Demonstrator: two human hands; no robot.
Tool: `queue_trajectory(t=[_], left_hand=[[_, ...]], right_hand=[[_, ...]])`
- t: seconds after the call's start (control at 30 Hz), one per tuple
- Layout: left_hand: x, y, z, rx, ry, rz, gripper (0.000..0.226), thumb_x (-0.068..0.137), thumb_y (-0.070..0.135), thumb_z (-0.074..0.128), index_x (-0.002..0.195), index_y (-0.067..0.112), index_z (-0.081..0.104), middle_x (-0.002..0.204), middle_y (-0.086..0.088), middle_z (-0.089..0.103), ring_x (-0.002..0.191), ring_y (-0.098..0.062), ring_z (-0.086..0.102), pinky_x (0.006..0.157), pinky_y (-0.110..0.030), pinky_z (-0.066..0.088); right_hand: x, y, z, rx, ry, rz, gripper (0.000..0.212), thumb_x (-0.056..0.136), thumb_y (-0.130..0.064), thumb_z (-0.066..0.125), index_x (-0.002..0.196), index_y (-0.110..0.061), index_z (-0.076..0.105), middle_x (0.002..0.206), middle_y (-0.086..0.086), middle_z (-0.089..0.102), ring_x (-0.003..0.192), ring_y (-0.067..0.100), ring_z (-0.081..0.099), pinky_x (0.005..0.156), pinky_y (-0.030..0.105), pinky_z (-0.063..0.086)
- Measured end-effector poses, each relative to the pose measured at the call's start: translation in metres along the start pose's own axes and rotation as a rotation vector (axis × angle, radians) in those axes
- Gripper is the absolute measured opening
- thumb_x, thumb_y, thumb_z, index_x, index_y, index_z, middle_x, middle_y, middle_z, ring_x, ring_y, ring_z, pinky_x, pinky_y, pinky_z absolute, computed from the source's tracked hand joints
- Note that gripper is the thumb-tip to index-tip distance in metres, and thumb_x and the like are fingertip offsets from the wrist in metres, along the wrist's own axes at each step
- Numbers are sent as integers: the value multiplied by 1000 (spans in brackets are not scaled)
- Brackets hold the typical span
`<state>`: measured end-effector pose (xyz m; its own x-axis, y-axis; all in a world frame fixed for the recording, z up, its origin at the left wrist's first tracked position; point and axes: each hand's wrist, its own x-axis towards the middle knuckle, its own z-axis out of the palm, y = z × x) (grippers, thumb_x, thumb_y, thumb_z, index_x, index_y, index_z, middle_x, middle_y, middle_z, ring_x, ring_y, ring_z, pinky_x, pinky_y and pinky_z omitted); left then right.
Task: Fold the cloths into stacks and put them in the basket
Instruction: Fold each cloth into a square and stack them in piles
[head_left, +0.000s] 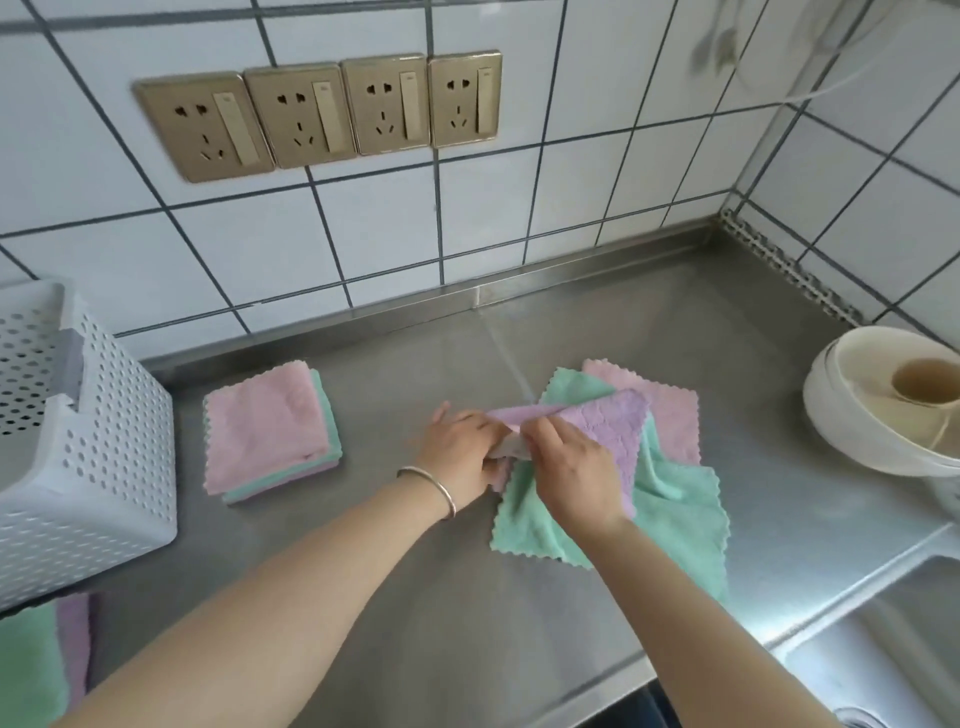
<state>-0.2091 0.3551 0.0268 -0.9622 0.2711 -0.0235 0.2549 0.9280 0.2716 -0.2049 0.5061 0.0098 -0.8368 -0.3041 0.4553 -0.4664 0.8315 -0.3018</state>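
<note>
Two bare forearms reach in from the bottom edge and converge over the steel counter (467, 597); landmark is the purple cloth (613, 431).

Right hand (566, 478) sits on the purple cloth's near-left part, back of the hand up, wrist bent down, fingers curled and pinched narrow on the cloth's folded edge. Left hand (462, 447) is just left of the purple cloth, touching it, palm down; fingers closed on the cloth's left end, thumb hidden under the fabric. A silver bangle (431, 488) circles the left wrist.

The purple cloth is partly lifted and folded over, its top edge pulled into a ridge between both hands, right portion draping down. Under and near-right of it lies a green cloth (675, 519), spread flat and wrinkled. A pink cloth (670, 415) lies beneath, showing just beyond and to the right.

Well left of the purple cloth sits a folded stack (270, 431), pink on top, green and purple layers below. Further left is the white perforated basket (78, 467); contents can't be made out. Near-left of that, below the counter edge, more green and purple cloth (31, 670) shows.

Right of the purple cloth, well apart, stands a white bowl (852, 415). Near-right is a sink (883, 649).

Beyond the purple cloth rises a white tiled wall (571, 197) with four gold sockets (317, 114).
</note>
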Motion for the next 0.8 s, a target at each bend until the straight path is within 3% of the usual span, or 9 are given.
queue_trajectory(t=[0.07, 0.13, 0.2, 0.3, 0.37, 0.53, 0.67, 0.73, 0.8], left_hand=[[13, 3, -8, -12, 2, -132, 22, 89, 22, 47, 105, 20, 63, 111, -8, 67, 110, -30, 58, 94, -34, 39], [17, -7, -18, -138, 119, -229, 22, 89, 18, 49, 104, 19, 65, 104, -13, 70, 99, -36, 62, 78, -34, 46], [11, -18, -32, -219, 223, -277, 23, 89, 19, 52, 107, 21, 66, 102, -13, 71, 96, -35, 63, 73, -32, 45], [-6, -37, -61, -264, 294, -306, 18, 89, 31, 56, 100, 23, 67, 91, -7, 71, 87, -30, 63, 66, -30, 42], [-19, -49, -85, -291, 358, -290, 12, 86, 31, 59, 92, 24, 67, 83, 0, 69, 81, -26, 64, 63, -28, 44], [-53, -95, -148, -322, 558, -378, 13, 86, 12, 60, 91, 17, 71, 94, -4, 74, 89, -23, 66, 80, -31, 51], [-94, -121, -191, -380, 691, -450, 12, 85, 11, 60, 89, 15, 71, 90, 3, 69, 87, -11, 61, 74, -10, 43], [-127, -125, -203, -399, 729, -480, 11, 86, 11, 59, 92, 14, 68, 90, 2, 66, 85, -11, 57, 72, -13, 42], [-163, -125, -205, -370, 656, -481, 12, 88, 9, 56, 96, 15, 64, 94, 2, 63, 83, -11, 55, 71, -16, 38]], right_hand=[[20, 8, -26, 31, 0, -53, 5, 81, -19, 46, 81, -18, 50, 63, 0, 60, 43, 24, 53, 30, 25, 37], [40, 14, -53, 5, -64, -130, 12, 78, -25, 56, 76, -15, 61, 62, -1, 64, 44, 23, 56, 35, 20, 38], [59, 14, -79, -74, -244, -163, 16, 75, -24, 67, 85, -12, 66, 73, 3, 68, 58, 26, 63, 47, 24, 40], [82, 10, -101, -156, -420, -90, 16, 85, -21, 61, 98, -12, 63, 94, 6, 66, 86, 31, 60, 63, 27, 31], [96, 3, -110, -169, -389, -42, 14, 85, -15, 57, 96, -14, 64, 94, 4, 65, 88, 31, 59, 64, 27, 31], [120, -22, -108, -173, -161, 6, 19, 83, -7, 54, 95, -14, 67, 93, 7, 66, 84, 34, 59, 62, 31, 39], [123, -59, -102, 87, 42, -60, 15, 80, 0, 61, 89, -7, 70, 85, 10, 67, 79, 30, 60, 60, 28, 39], [117, -80, -105, 272, 45, -11, 14, 81, -1, 61, 88, -8, 71, 82, 6, 66, 73, 17, 57, 62, 20, 36], [103, -92, -107, 473, -92, 96, 9, 85, -9, 62, 86, -15, 70, 74, -3, 63, 61, 3, 52, 54, 10, 35]])
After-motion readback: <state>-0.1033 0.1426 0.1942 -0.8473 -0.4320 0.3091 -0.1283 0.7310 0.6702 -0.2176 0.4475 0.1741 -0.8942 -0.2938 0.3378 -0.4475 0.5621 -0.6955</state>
